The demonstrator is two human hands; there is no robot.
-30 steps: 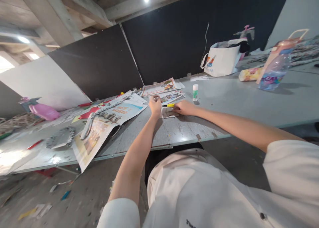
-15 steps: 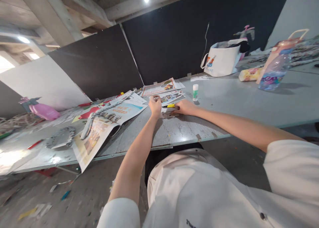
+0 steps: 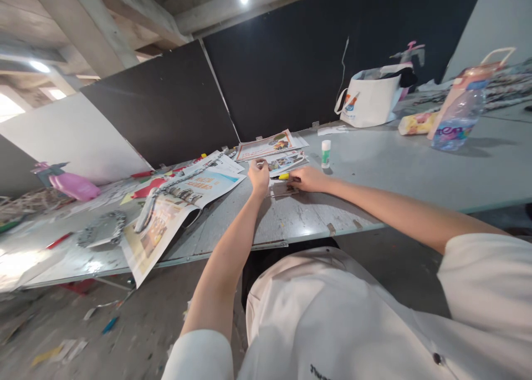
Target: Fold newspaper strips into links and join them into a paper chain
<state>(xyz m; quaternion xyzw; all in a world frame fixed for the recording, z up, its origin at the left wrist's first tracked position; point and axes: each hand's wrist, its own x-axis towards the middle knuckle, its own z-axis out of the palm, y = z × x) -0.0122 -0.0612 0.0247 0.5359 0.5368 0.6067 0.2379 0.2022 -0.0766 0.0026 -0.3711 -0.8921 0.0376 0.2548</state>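
My left hand (image 3: 259, 176) is closed over the table near its front edge, its fingers bent together at the left end of small paper pieces; what they pinch is too small to make out. To its right, my right hand (image 3: 306, 179) is closed around a yellow tool (image 3: 284, 176), whose yellow end sticks out to the left of the fingers. Below and between the hands lies a small paper piece (image 3: 280, 189). Just behind them are printed sheets (image 3: 285, 162), and a glue stick (image 3: 326, 154) stands upright to the right.
Newspaper pages (image 3: 199, 189) hang over the front edge at left, with a grey twisted strip on top. A red pen (image 3: 59, 240) and a pink spray bottle (image 3: 75, 186) are farther left. A white bag (image 3: 369, 100) and water bottle (image 3: 459, 117) stand at right.
My right hand and the yellow tool have shifted slightly to the left. My left hand has hardly moved.
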